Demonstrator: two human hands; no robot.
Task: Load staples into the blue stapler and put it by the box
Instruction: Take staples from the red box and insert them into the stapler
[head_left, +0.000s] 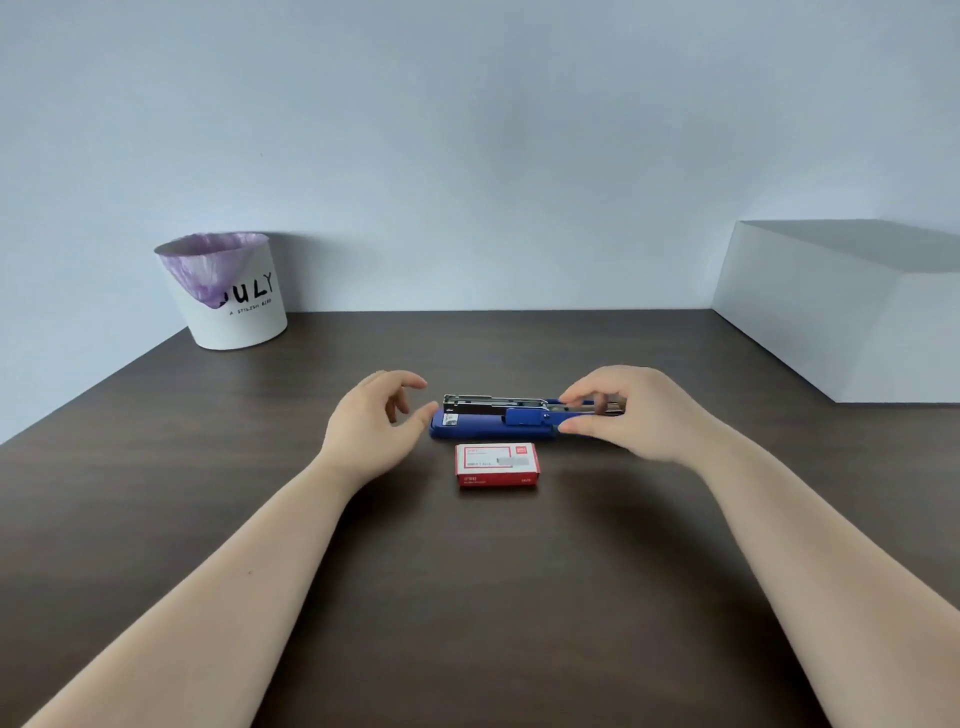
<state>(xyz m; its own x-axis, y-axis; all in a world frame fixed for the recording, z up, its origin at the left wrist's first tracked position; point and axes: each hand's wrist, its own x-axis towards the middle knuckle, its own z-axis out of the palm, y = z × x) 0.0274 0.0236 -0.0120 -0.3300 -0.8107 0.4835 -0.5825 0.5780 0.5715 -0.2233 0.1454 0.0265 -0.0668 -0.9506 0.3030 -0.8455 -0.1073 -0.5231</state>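
The blue stapler (493, 419) lies flat on the dark wooden table (467, 597), its top swung open to the right and the metal staple rail bare. My right hand (631, 415) pinches the opened top part at the stapler's right end, between thumb and fingers. Just left of the stapler's front end hovers my left hand (376, 421), fingers curled and apart, holding nothing; its thumb tip is near the blue base. A small red and white staple box (497, 465) rests shut on the table directly in front of the stapler.
A white bin (226, 291) with a purple liner stands at the table's back left by the wall. A large white box (841, 312) sits at the back right.
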